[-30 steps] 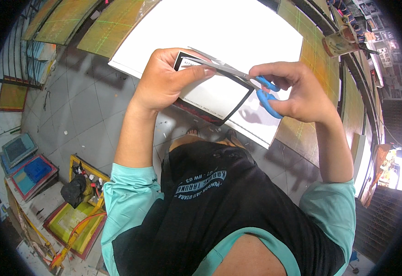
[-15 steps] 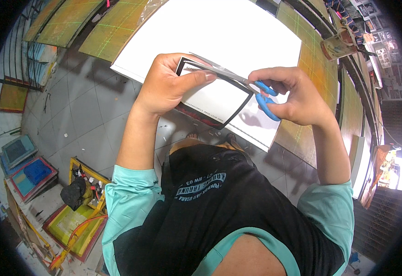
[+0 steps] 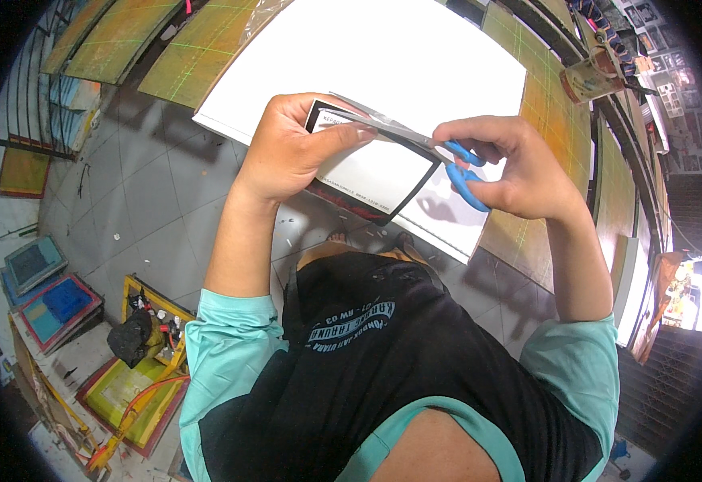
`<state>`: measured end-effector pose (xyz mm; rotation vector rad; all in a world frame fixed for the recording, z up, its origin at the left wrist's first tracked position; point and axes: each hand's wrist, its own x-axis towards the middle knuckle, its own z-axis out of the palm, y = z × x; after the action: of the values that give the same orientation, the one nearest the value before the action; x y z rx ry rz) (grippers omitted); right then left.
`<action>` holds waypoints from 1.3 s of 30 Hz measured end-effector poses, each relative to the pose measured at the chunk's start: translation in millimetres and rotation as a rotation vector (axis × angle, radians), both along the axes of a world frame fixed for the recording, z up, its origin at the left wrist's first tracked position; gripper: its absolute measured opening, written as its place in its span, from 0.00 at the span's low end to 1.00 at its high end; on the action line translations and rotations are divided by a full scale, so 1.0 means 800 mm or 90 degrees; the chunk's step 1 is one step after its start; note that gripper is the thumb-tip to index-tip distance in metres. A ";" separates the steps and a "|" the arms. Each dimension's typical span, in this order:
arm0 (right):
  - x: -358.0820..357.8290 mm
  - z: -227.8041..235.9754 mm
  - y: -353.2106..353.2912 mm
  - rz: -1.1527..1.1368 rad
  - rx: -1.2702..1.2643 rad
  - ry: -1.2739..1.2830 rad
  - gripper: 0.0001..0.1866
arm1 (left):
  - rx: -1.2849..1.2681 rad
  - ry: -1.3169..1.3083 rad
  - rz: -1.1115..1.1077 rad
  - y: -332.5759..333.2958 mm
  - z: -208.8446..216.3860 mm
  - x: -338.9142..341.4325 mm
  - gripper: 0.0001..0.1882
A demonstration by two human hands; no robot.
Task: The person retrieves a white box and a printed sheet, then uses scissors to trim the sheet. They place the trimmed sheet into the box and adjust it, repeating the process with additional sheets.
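My left hand (image 3: 295, 149) grips a rectangular white card (image 3: 367, 173) with a black border by its upper left part, the thumb lying on top. A pair of scissors (image 3: 465, 173) with blue handles is in my right hand (image 3: 520, 165), thumb and fingers through the loops. Its metal blades point left along the card's far black edge and are parted at their tips. The lower blade passes close to my left thumb. My left fingers behind the card are hidden. The card is held up above the near part of a white board.
Beneath my hands lies the large white board (image 3: 399, 48), with yellow-green marked panels (image 3: 198, 60) around it. A paint-stained container (image 3: 592, 76) stands at the far right. Framed screens (image 3: 60, 309) and a yellow frame (image 3: 134, 394) are at lower left. Small scraps dot the grey tiled floor (image 3: 158, 193).
The card has tilted very slightly in my left hand. Both hands and the scissors stay almost where they were.
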<state>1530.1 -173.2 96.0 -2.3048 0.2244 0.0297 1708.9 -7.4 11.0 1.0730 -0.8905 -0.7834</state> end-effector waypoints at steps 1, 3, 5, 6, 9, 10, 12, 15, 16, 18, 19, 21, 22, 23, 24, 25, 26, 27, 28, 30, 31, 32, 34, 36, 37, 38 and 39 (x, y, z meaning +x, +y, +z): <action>0.001 0.001 0.000 -0.003 -0.004 0.015 0.20 | 0.000 -0.001 0.002 0.000 0.000 0.000 0.05; 0.001 0.000 0.001 -0.002 0.008 0.005 0.20 | 0.004 -0.007 0.005 0.000 0.000 0.000 0.05; 0.001 0.000 0.002 -0.003 0.013 -0.005 0.20 | 0.013 -0.015 0.008 0.001 0.001 0.000 0.05; 0.001 -0.001 0.002 -0.005 0.011 -0.010 0.20 | 0.011 -0.017 0.006 0.001 0.001 0.000 0.05; 0.000 -0.003 0.002 -0.002 -0.011 -0.026 0.19 | 0.014 -0.023 -0.003 0.001 0.001 0.000 0.06; 0.000 -0.003 0.002 0.000 -0.021 -0.032 0.19 | 0.022 -0.025 -0.008 0.002 0.002 0.001 0.08; -0.002 -0.009 -0.001 -0.004 -0.014 -0.038 0.19 | 0.036 -0.030 -0.014 0.002 0.003 0.001 0.09; -0.002 -0.011 -0.003 -0.002 -0.016 -0.049 0.18 | 0.050 -0.035 -0.015 0.001 0.005 0.001 0.09; -0.001 -0.011 -0.003 -0.001 -0.019 -0.053 0.18 | 0.051 -0.035 -0.015 0.001 0.005 0.001 0.09; -0.001 -0.007 -0.001 0.002 -0.036 -0.047 0.18 | 0.040 -0.025 -0.010 0.001 0.004 0.001 0.08; 0.000 -0.006 0.000 0.003 -0.045 -0.044 0.18 | 0.027 -0.016 -0.005 0.000 0.003 0.000 0.06; 0.000 -0.006 0.000 0.006 -0.056 -0.050 0.18 | 0.024 -0.016 -0.003 0.000 0.002 0.001 0.06; 0.000 -0.006 0.000 0.008 -0.062 -0.054 0.18 | 0.033 -0.026 -0.006 0.000 0.002 0.001 0.07; -0.001 -0.007 0.000 0.002 -0.058 -0.051 0.17 | 0.042 -0.035 -0.009 0.000 0.002 0.001 0.09; -0.001 -0.008 0.000 -0.004 -0.054 -0.047 0.17 | 0.045 -0.031 -0.008 0.000 0.002 0.001 0.09; -0.002 -0.009 -0.001 -0.010 -0.050 -0.045 0.17 | 0.049 -0.026 -0.008 0.000 0.002 0.000 0.09; -0.002 -0.011 -0.002 -0.008 -0.051 -0.053 0.17 | 0.052 -0.022 -0.007 -0.001 0.002 -0.001 0.09; -0.002 -0.014 -0.003 -0.005 -0.052 -0.061 0.17 | 0.056 -0.022 -0.010 -0.001 0.002 0.000 0.09; -0.002 -0.015 -0.003 -0.003 -0.053 -0.069 0.17 | 0.059 -0.022 -0.013 0.000 0.002 0.001 0.09; -0.002 -0.015 -0.003 0.002 -0.055 -0.079 0.17 | 0.061 -0.019 -0.016 0.000 0.002 0.001 0.09; -0.002 -0.015 -0.004 0.004 -0.056 -0.084 0.16 | 0.059 -0.016 -0.015 0.000 0.001 0.001 0.09; -0.002 -0.014 -0.003 0.002 -0.061 -0.080 0.16 | 0.057 -0.012 -0.014 -0.001 0.001 0.001 0.09; -0.002 -0.013 -0.002 -0.001 -0.072 -0.072 0.16 | 0.035 0.023 -0.015 -0.001 0.001 0.000 0.07; -0.001 -0.015 -0.004 0.005 -0.066 -0.086 0.17 | 0.025 0.042 -0.016 -0.001 0.001 0.000 0.06; -0.001 -0.016 -0.005 0.007 -0.064 -0.092 0.17 | 0.026 0.044 -0.018 -0.002 0.000 0.000 0.06; -0.001 -0.015 -0.005 0.004 -0.066 -0.089 0.17 | 0.026 0.045 -0.019 -0.002 0.000 0.001 0.06; -0.001 -0.015 -0.004 0.000 -0.069 -0.086 0.17 | 0.027 0.045 -0.019 -0.002 0.000 0.001 0.06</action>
<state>1529.3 -176.6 84.1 -2.4030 0.1595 -0.1398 1709.8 -9.2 10.8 1.0648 -0.8351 -0.8628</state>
